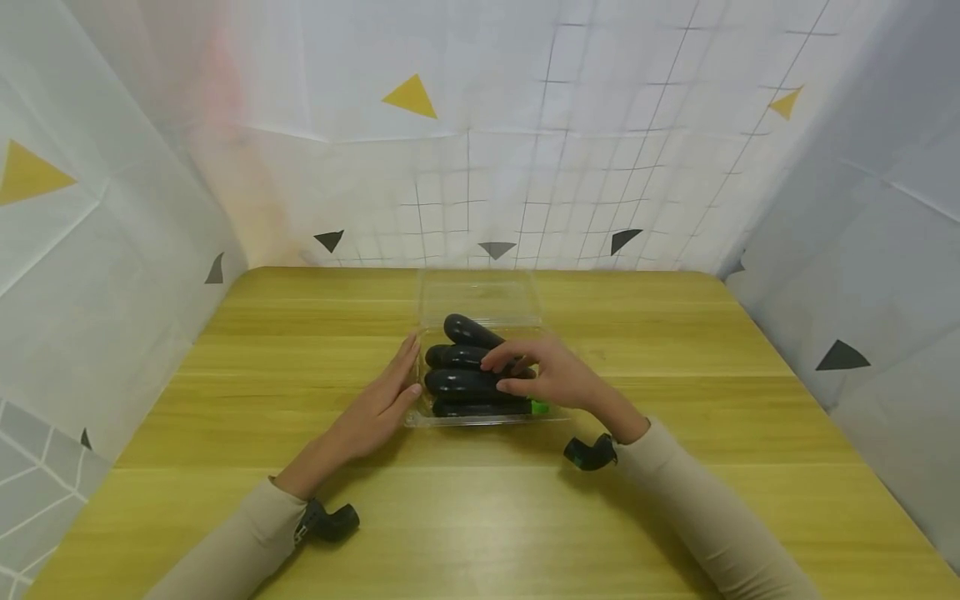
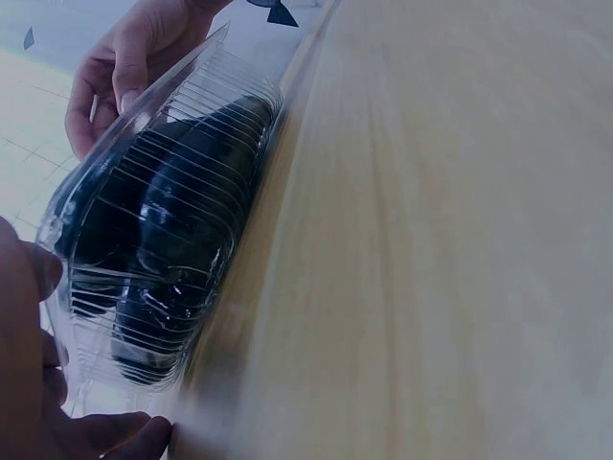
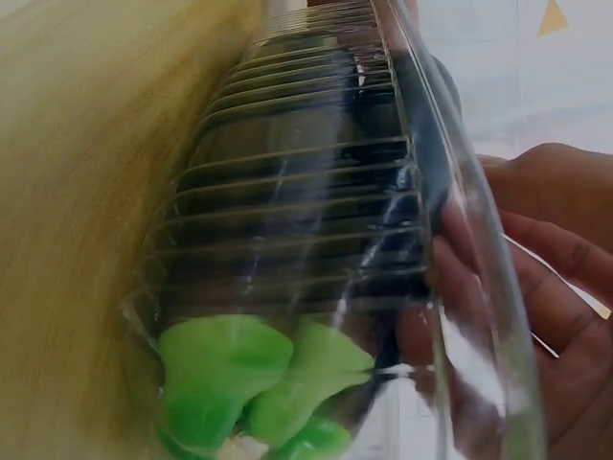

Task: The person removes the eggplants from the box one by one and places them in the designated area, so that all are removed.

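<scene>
Several dark, glossy eggplants (image 1: 459, 383) lie side by side in a clear plastic box (image 1: 480, 420). One eggplant (image 1: 467, 330) lies slantwise at the back, higher than the front ones. Bright green stem ends (image 3: 225, 364) show through the ribbed wall in the right wrist view. My left hand (image 1: 378, 408) rests against the box's left side, its fingers extended along the wall. Over the right half of the box, my right hand (image 1: 551, 371) reaches in with bent, spread fingers, the fingertips right at the middle eggplants. Light shows between its thumb and fingers in the left wrist view.
The box's clear lid (image 1: 480, 297) is folded back toward the rear of the wooden table (image 1: 480, 508). Patterned white sheets (image 1: 480, 183) hang behind the table and at both sides. A black wrist camera (image 1: 333, 522) hangs by the left sleeve, another camera (image 1: 590, 452) by the right.
</scene>
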